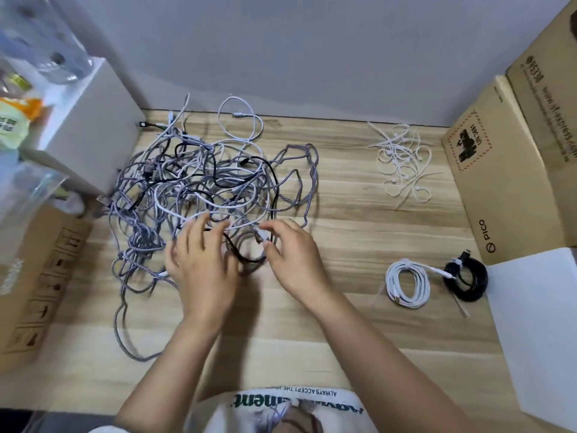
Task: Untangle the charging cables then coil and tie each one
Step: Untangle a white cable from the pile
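cable tangle: light, limp, snag-prone | right hand seemingly pinches white plug end | left hand fingers spread | best hold: plug

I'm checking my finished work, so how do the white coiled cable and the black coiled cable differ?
The white coiled cable lies flat on the table; the black coiled cable looks partly propped up beside the white box. The white one lies nearer the tangle, the black one farther right. Both are wound into loops, and each seems bound with a white tie.
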{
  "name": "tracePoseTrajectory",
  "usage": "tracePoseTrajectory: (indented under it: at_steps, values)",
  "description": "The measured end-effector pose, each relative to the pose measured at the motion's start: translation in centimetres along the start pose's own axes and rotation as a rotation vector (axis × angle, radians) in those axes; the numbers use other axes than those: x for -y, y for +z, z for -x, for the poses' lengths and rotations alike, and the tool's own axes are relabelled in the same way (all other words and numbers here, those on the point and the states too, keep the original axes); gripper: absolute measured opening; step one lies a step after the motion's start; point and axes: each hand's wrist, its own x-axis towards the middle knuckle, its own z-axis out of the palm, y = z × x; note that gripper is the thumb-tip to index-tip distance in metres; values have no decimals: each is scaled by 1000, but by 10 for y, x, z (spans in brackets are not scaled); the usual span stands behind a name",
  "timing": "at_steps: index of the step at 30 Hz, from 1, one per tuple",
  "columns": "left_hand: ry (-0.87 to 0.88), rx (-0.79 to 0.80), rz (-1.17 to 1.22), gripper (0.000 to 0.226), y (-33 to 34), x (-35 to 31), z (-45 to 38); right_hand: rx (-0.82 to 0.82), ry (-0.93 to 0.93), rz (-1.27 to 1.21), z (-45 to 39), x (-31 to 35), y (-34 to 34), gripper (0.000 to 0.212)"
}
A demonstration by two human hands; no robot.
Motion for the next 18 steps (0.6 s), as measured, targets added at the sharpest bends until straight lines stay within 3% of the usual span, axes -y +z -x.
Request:
tracePoseTrajectory:
  at_steps: [3, 8, 10, 14, 18]
  values:
    - [-55, 102, -139, 54, 3, 26, -4, 103, -20, 104, -28, 13, 20, 36]
    - [51, 180, -91, 34, 13, 42, -4, 399, -141, 560, -46, 11, 42, 42]
    - [100, 178, -80, 37, 19, 48, 2, 395, -192, 627, -45, 7, 42, 33]
    - [166, 242, -149, 65, 30, 57, 13, 142, -133, 354, -42, 1, 29, 22]
    - [143, 313, -207, 75, 38, 58, 13, -167, 78, -279, -39, 18, 2, 25]
